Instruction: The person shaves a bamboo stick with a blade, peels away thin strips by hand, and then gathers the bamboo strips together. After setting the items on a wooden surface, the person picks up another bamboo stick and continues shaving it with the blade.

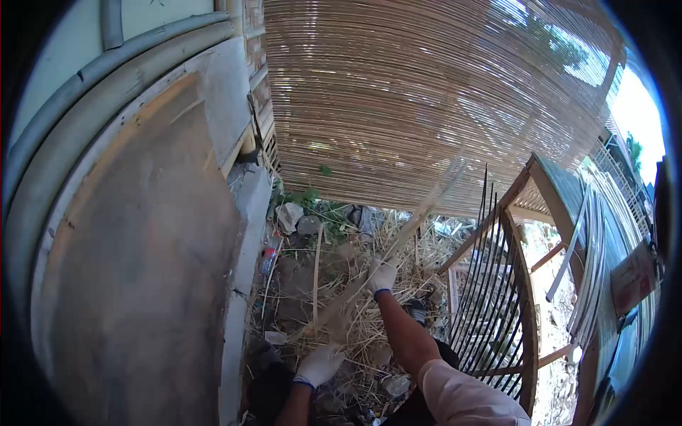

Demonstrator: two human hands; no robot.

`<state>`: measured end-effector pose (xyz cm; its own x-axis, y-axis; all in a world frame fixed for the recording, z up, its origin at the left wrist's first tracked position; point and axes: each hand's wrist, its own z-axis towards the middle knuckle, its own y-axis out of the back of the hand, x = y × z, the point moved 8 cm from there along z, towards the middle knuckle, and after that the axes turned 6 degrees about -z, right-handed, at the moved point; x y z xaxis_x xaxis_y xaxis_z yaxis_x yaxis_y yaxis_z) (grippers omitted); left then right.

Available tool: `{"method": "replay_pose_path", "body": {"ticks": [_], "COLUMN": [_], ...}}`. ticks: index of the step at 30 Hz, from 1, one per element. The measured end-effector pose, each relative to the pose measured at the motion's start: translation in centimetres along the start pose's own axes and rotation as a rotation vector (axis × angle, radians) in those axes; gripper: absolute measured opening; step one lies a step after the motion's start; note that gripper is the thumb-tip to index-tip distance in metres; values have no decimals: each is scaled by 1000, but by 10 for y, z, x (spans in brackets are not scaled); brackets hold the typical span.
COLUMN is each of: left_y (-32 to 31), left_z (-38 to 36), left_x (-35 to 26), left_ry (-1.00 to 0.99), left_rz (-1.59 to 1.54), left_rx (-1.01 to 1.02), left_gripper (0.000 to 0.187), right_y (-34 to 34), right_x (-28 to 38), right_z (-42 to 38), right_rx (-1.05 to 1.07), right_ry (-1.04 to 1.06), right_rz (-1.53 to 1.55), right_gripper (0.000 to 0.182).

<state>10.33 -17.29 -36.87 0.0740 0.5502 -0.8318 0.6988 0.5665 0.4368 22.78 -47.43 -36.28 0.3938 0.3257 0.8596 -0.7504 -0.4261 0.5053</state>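
My right hand, in a white glove with a blue cuff, is closed round a long pale bamboo strip. The strip slants from the litter at lower left to the slatted screen at upper right and is smeared by motion. Lower and to the left, my gloved left hand has its fingers curled, just below the strip's lower end. A brownish blur rises by its fingertips; I cannot make out what it holds. Beneath both hands lies a bed of straw-like bamboo shavings.
A bamboo slat screen spans the far side. On the left stand a wooden panel and a concrete ledge. Dark upright rods in a wooden frame rise on the right, near bundled strips. Stones lie ahead.
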Motion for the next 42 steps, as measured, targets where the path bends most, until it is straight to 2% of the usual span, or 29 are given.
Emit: {"method": "replay_pose_path", "body": {"ticks": [1, 2, 3, 4, 8, 9, 10, 12, 14, 15, 16, 17, 18, 19, 20, 21, 22, 24, 25, 27, 28, 30, 31, 33, 34, 36, 38, 40, 42], "left_y": [8, 19, 40, 56, 65, 61, 62, 41, 49, 65, 77, 102, 122, 150, 179, 211, 231, 274, 283, 298, 300, 305, 306, 307, 307, 303, 283, 275, 268], "left_z": [-8, -22, -36, -51, -64, -62, -63, -56, -52, -62, -56, -65, -58, -71, -63, -88, -97, -105, -113, -125, -127, -127, -130, -147, -144, -117, -107, -117, -127], "left_x": [5, -7, -20, -30, -9, 0, 11, 36, 36, 6, 5, -33, -51, -94, -112, -160, -190, -212, -227, -240, -240, -227, -229, -213, -208, -180, -176, -159, -139], "left_ry": [3, 6, -10, -26, -31, -60, -51, 148, -27, 34, -30, -89, -156, -250, -380, -400, -547, -737, -739, -650, -652, -504, -514, -340, -362, -261, -337, -247, -191], "left_rz": [-132, -135, -171, -206, -179, -160, -163, -29, -93, -150, -129, -231, -375, -481, -505, -470, -542, -680, -666, -771, -758, -728, -712, -642, -632, -878, -1073, -869, -669], "left_rx": [-16, -51, -193, -327, -485, -448, -454, -167, -411, -440, -592, -614, -634, -658, -671, -717, -708, -845, -837, -867, -864, -897, -904, -1166, -1172, -966, -735, -812, -895], "left_gripper": [46, 46, 45, 44, 44, 45, 45, 47, 44, 47, 50, 54, 57, 63, 68, 70, 78, 89, 89, 97, 97, 98, 98, 94, 94, 87, 77, 64, 56], "right_y": [2, 4, 6, 16, 44, 49, 55, 72, 82, 82, 90, 88, 81, 84, 74, 71, 72, 68, 76, 72, 70, 67, 67, 74, 69, 62, 42, 25, 20], "right_x": [2, 6, 17, 32, 85, 96, 111, 138, 155, 160, 170, 171, 167, 174, 166, 164, 160, 167, 174, 170, 169, 168, 169, 176, 174, 173, 159, 138, 119], "right_z": [-4, -9, -11, -15, -44, -49, -56, -70, -77, -76, -84, -84, -81, -93, -93, -101, -106, -131, -145, -155, -160, -168, -175, -194, -200, -217, -232, -246, -258], "right_rx": [21, 40, 58, 20, -7, 1, -5, -20, 18, 56, 65, 62, 46, 118, 172, 216, 232, 380, 305, 344, 393, 422, 431, 455, 467, 501, 648, 835, 833], "right_ry": [-45, -98, -80, -20, 128, 135, 243, 383, 371, 325, 277, 313, 444, 453, 514, 547, 529, 699, 845, 844, 851, 829, 832, 824, 831, 827, 763, 719, 724], "right_rz": [82, 162, 176, 90, -90, -86, -38, 25, 107, 173, 139, 110, 67, 54, 99, 33, 19, 85, 95, 96, 90, 53, 91, 150, 216, 219, 153, 44, -4], "right_gripper": [40, 39, 39, 38, 35, 35, 32, 31, 31, 29, 27, 25, 26, 27, 27, 24, 24, 23, 24, 26, 29, 31, 31, 27, 24, 22, 25, 26, 25]}}
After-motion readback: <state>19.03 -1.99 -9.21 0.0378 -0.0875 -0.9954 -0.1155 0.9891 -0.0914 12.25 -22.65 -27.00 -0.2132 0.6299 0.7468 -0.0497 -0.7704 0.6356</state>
